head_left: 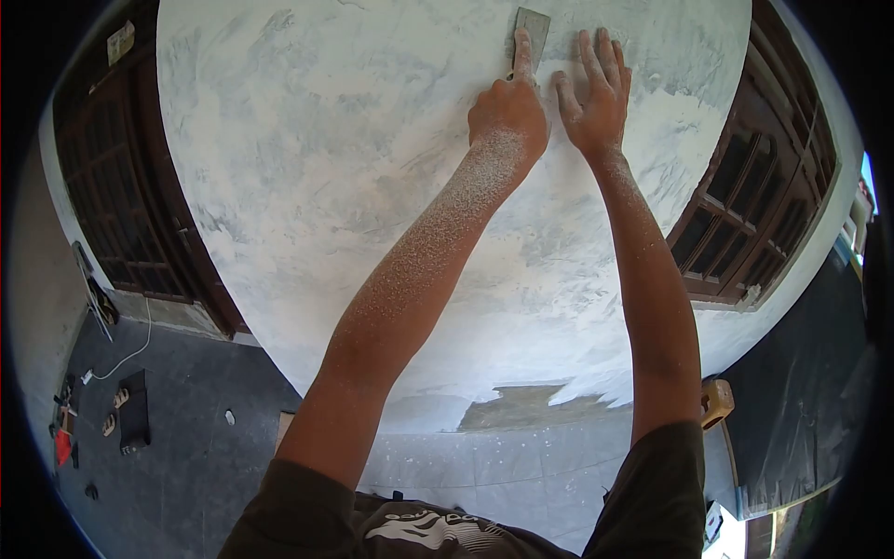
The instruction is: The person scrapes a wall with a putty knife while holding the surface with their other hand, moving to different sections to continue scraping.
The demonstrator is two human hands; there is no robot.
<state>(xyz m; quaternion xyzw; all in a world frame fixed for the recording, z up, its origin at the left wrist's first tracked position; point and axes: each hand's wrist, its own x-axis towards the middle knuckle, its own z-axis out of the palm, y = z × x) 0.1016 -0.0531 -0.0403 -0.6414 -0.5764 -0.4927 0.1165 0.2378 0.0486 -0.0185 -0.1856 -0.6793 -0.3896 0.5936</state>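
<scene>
My left hand (pixel 507 112) is closed around a putty knife, its index finger stretched along the flat metal blade (pixel 533 22). The handle is mostly hidden inside my fist. Against the wall (pixel 372 186), which is patchy white and grey, the blade lies near the top of the view. Just to the right, my right hand (pixel 598 98) rests with fingers spread on the same wall, holding nothing. White dust coats both hands and speckles the left forearm heavily.
A brown door (pixel 116 186) stands at left and a brown paned window (pixel 731 205) at right. Bare grey plaster (pixel 531 408) shows low on the wall. Sandals (pixel 115 410), a white cable (pixel 140 349) and a red item (pixel 62 447) lie on the dark floor.
</scene>
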